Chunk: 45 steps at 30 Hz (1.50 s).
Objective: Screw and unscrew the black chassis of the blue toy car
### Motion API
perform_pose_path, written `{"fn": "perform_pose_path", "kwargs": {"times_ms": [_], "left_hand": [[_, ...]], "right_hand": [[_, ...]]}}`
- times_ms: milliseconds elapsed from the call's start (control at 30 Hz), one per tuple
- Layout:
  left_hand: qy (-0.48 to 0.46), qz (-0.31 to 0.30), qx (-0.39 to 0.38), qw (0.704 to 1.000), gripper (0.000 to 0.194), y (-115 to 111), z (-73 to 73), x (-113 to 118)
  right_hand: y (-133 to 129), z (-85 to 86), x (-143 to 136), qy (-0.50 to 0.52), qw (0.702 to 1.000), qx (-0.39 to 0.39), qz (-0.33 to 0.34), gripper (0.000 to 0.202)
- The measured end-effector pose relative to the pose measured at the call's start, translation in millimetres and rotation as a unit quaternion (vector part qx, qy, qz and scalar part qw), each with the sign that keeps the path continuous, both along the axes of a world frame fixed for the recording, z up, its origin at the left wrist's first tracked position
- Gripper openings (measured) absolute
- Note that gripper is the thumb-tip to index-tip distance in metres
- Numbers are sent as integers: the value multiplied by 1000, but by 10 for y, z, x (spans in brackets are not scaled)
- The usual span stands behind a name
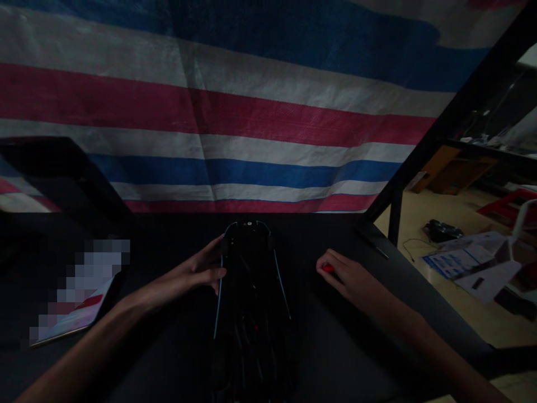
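A long black toy car with thin light-blue edge strips lies lengthwise in the middle of the dark table. What look like wheels show at its corners, though its surface is very dark. My left hand grips its left side, the thumb on the edge and the other fingers partly hidden beside it. To the right of the car, my right hand is closed around a small red object. Only a bit of that object shows between the fingers, so its kind is unclear.
A screwdriver-like tool lies near the black table's right edge. On the left is a phone or tablet, its screen partly pixelated. A striped tarp hangs behind. Papers and cardboard are on the floor at right.
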<state>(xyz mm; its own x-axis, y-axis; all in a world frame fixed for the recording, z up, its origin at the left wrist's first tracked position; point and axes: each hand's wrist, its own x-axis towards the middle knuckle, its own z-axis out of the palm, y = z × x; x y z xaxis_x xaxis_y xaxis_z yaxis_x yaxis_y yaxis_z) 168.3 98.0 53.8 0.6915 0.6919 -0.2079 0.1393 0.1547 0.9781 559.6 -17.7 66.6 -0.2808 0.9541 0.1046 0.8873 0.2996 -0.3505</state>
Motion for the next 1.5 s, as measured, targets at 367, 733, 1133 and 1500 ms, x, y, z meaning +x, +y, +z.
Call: {"fn": "perform_pose_path", "kwargs": {"times_ms": [367, 733, 1133, 1500], "left_hand": [[-84, -31, -2, 996, 98, 9, -25, 50], [-115, -44, -18, 992, 111, 7, -59, 15], [-115, -44, -14, 992, 117, 23, -76, 28], [-86, -30, -15, 996, 111, -10, 25, 31]], "right_hand": [[361, 719, -1470, 23, 980, 25, 197, 11], [474, 544, -1682, -73, 955, 96, 269, 12], [501, 641, -1756, -124, 947, 110, 276, 6], [654, 727, -1719, 2, 974, -62, 219, 10]]}}
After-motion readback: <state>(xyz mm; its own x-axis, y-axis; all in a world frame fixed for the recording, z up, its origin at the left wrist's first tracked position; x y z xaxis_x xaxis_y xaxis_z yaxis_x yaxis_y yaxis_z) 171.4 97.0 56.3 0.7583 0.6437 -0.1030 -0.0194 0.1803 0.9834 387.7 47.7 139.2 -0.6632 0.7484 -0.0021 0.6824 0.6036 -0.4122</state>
